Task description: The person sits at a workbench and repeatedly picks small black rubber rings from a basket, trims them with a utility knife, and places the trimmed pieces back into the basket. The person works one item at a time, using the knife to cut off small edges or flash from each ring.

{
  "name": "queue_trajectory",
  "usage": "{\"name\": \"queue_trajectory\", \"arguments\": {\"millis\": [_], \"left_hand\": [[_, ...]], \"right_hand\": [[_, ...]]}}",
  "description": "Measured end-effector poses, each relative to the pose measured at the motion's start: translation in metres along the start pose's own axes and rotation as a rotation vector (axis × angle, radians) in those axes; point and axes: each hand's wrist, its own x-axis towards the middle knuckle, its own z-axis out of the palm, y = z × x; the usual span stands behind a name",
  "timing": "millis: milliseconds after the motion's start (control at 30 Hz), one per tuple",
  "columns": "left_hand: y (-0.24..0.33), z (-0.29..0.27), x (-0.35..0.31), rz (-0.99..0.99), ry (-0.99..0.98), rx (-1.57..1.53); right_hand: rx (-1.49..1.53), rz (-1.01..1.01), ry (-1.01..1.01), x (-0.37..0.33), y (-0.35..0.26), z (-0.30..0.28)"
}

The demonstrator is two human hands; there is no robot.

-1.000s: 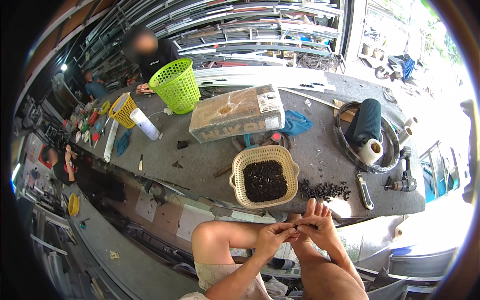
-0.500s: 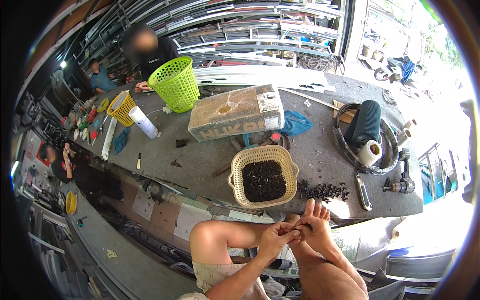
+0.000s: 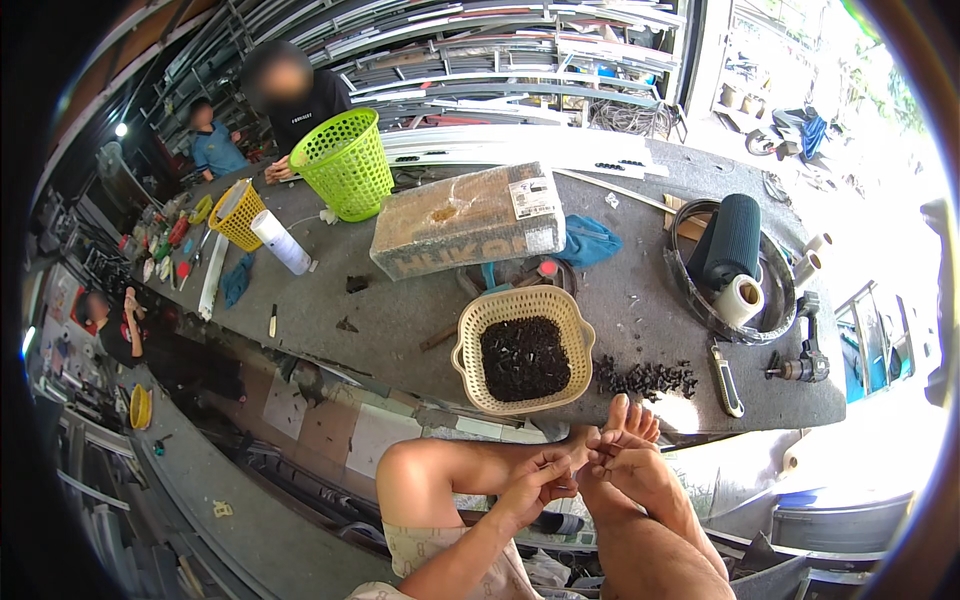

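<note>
Fingers [image 3: 548, 468] newly apart; small black pieces [image 3: 648, 379]

- The beige basket [image 3: 522, 402], low in the centre of the frame, looks like moulded plastic, matt and pierced with holes.
- I'd call the small black bits [image 3: 522, 358] inside it dull plastic; the loose black pieces [image 3: 648, 378] to its right look just as matt.
- The grey tabletop [image 3: 625, 300] has a rough, felt-like nap.
- Mid-frame, the carton [image 3: 440, 215] is scuffed cardboard with a paper label [image 3: 533, 198].
- Upper left, the green basket [image 3: 345, 170] is smooth, bright plastic.
- At right, the dark roll [image 3: 737, 240] is ribbed, the pale roll [image 3: 738, 302] smooth and glossy.
- Along the top, racked lengths [image 3: 480, 60] gleam like metal.
</note>
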Motion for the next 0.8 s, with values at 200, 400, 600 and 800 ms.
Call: {"name": "queue_trajectory", "arguments": {"millis": [200, 400, 600, 800], "left_hand": [[-0.004, -0.006, -0.006, 0.018, -0.045, -0.064], [-0.003, 0.0, -0.004, -0.037, -0.135, -0.09], [-0.016, 0.026, 0.005, -0.04, -0.099, -0.085], [-0.012, 0.022, 0.01, -0.091, -0.142, -0.056]], "right_hand": [[-0.123, -0.114, 0.002, -0.005, -0.004, 0.013], [-0.443, -0.265, 0.065, -0.009, -0.003, 0.035], [-1.195, -0.507, -0.111, -0.005, -0.004, 0.04], [-1.679, -0.756, -0.084, -0.01, -0.006, 0.045]]}}
